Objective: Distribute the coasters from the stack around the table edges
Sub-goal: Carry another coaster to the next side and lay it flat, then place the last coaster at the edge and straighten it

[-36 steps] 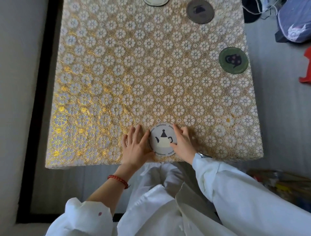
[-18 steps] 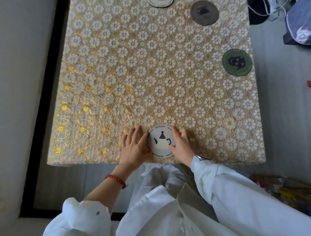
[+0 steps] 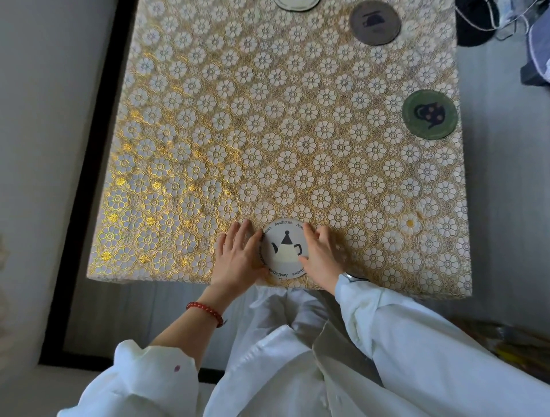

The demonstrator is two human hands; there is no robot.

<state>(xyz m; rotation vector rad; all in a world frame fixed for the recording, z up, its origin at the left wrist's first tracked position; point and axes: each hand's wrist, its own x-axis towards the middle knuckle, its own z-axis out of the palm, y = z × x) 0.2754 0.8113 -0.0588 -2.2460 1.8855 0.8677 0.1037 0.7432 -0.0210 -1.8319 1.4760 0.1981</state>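
Head view. Table (image 3: 208, 134) covered in a gold and white flower-patterned cloth, seen from above; grey floor on both sides.

White coaster (image 3: 284, 249) with a black teapot figure and ring of printed words lies flat at the near edge of the table, about mid-width. Whether it is one coaster or a stack cannot be told from above.

Left hand (image 3: 238, 257) lies flat on the cloth, fingers spread and released, thumb side touching the coaster's left rim. Red bead bracelet (image 3: 205, 312) on that wrist, white sleeve pushed up the forearm.

Right hand (image 3: 320, 254) flat too, fingers loose, resting against the coaster's right rim and overlapping its edge a little. Neither hand grasps it; they bracket it from both sides.

Green coaster (image 3: 429, 114) sits at the right edge of the table, farther off. Dark grey coaster (image 3: 374, 21) near the far right corner. A pale coaster (image 3: 296, 3) at the far edge, cut off by the frame.
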